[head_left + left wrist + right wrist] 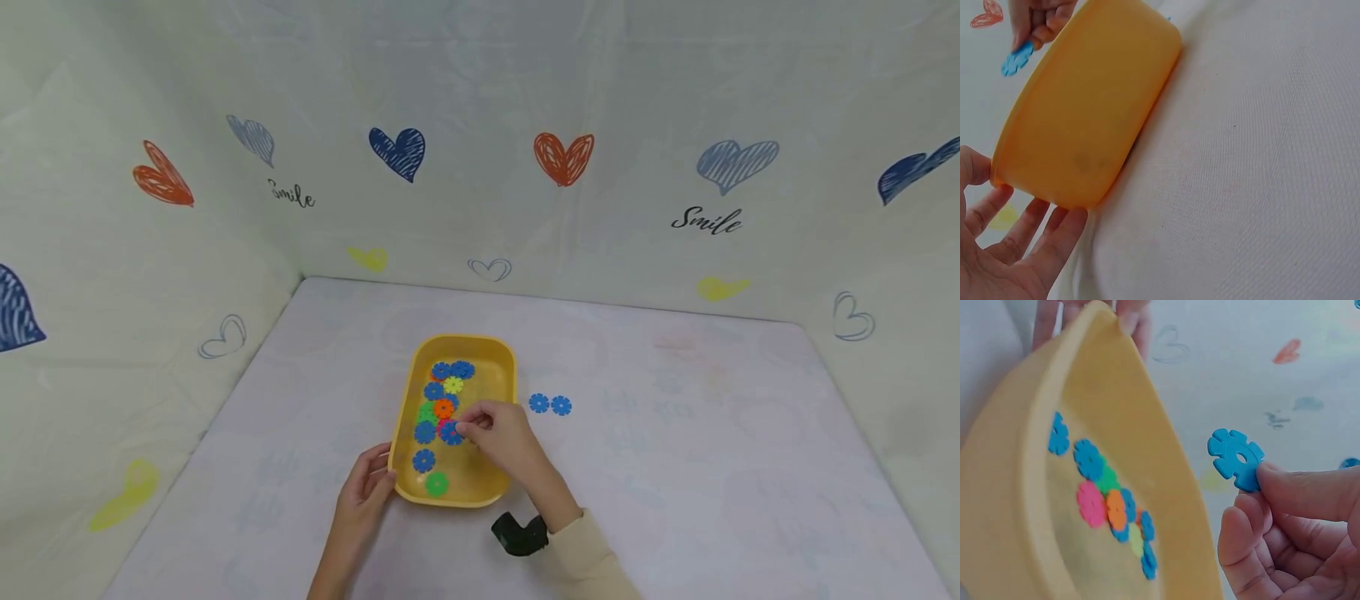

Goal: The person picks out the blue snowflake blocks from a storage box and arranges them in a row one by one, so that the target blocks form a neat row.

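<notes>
One blue disc (1235, 459) | pinched by right hand (1291, 537) | above yellow tray (997, 506)

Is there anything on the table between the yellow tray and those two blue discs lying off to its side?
No. In the head view, only bare white cloth lies between the yellow tray and the two blue discs.

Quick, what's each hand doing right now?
Left hand: open, fingers resting against the yellow tray's near corner.
Right hand: pinching a blue snowflake disc above the tray.
</notes>
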### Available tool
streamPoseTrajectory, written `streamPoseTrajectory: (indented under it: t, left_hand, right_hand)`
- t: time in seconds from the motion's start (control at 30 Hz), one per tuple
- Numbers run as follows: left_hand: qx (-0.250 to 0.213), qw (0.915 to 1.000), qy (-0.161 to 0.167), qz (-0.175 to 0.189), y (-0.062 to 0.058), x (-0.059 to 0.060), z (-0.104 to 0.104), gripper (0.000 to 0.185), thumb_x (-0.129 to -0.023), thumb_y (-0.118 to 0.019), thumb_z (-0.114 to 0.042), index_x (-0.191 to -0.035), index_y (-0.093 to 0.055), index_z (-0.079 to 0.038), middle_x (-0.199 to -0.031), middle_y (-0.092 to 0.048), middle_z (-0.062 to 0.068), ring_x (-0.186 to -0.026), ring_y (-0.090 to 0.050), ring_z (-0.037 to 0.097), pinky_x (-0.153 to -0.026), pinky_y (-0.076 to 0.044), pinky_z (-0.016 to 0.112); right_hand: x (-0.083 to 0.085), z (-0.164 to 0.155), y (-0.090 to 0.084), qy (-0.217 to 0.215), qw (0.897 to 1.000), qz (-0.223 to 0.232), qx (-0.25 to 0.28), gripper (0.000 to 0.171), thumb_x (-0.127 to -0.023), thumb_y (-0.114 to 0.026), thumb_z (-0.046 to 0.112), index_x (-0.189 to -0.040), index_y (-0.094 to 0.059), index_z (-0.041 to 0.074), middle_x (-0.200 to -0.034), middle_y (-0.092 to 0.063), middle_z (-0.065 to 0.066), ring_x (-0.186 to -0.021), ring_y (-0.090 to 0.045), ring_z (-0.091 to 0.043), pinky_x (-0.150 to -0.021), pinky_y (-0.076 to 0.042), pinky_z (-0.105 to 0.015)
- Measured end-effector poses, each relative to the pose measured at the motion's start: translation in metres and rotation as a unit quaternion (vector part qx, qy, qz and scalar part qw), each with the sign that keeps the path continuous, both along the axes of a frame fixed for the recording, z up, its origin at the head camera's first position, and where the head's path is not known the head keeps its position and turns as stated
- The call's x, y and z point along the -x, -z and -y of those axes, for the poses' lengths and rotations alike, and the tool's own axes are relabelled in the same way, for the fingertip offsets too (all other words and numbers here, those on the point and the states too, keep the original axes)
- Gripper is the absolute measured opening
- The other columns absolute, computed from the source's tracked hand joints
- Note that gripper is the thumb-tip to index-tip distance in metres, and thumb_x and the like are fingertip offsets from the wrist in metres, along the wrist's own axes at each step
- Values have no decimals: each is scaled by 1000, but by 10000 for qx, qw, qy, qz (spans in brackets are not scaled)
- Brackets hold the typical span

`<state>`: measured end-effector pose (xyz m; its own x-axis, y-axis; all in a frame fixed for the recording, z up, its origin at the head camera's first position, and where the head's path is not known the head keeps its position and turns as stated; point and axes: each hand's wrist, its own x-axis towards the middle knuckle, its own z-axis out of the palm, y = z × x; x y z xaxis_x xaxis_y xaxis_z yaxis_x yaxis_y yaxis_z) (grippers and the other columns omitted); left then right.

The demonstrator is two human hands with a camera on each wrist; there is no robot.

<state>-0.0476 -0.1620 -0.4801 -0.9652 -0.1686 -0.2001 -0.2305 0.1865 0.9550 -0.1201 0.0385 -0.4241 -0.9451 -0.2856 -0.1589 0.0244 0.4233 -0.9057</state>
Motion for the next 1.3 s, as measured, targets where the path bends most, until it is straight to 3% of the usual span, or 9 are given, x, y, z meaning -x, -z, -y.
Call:
streamPoseTrajectory:
  t: [0.2,0.47,0.53,0.73,0.83,0.93,1.1,1.3]
  left_hand:
    - [-8,10000,9,19,1,0,0,39,-92,-52,-17,-129,-43,-8,-121,-53,17,-96,-58,4,-78,-46,9]
    - [11,10000,28,-3,1,1,1,39,-92,-51,-13,-129,-42,-8,-122,-52,18,-96,-58,6,-78,-46,9]
    - [23,10000,12,9,2,1,1,38,-91,-51,-14,-128,-43,-8,-121,-52,18,-96,-58,6,-78,-46,10]
    - [45,10000,-35,0,1,1,0,38,-91,-52,-14,-127,-44,-8,-119,-53,18,-96,-58,8,-77,-47,12]
    - [33,10000,-63,59,1,1,0,37,-91,-52,-14,-127,-45,-10,-119,-53,16,-97,-58,10,-77,-48,12]
    - [33,9999,-86,72,1,1,-1,36,-91,-52,-14,-126,-45,-11,-118,-54,15,-98,-58,12,-77,-48,13]
    - [63,9999,-68,69,2,1,0,36,-91,-52,-16,-126,-45,-10,-119,-54,15,-98,-58,11,-78,-48,13]
    - [-8,10000,-34,86,1,1,0,39,-91,-52,-16,-129,-43,-10,-121,-52,16,-99,-57,8,-78,-47,11]
  right_hand:
    - [1,-29,-1,533,9985,0,159,15,-83,-64,21,-88,-64,6,-74,-61,-7,-64,-58,-18,-64,-54,-31]
    - [6,-68,11,1568,9874,76,215,20,-78,-70,24,-83,-65,5,-67,-63,-6,-57,-57,-15,-63,-52,-34]
    - [10,-79,25,1688,9855,6,200,26,-77,-70,31,-84,-65,6,-69,-63,-7,-58,-58,-17,-61,-52,-34]
    - [36,-120,104,1850,9823,-272,109,46,-73,-64,55,-92,-65,13,-75,-65,-3,-62,-61,-15,-57,-52,-25]
    - [43,-133,120,2105,9773,-200,126,46,-71,-66,55,-92,-64,14,-77,-66,-5,-64,-62,-18,-62,-53,-26]
    - [45,-142,121,2197,9753,-204,90,43,-72,-67,52,-92,-63,14,-78,-65,-7,-64,-63,-19,-63,-53,-27]
    - [41,-147,106,2347,9719,-186,51,39,-75,-67,47,-90,-62,11,-78,-64,-8,-62,-62,-17,-60,-52,-19]
    - [30,-143,63,2396,9705,230,-105,28,-85,-63,25,-96,-61,-1,-73,-63,-5,-59,-61,-11,-61,-51,-19]
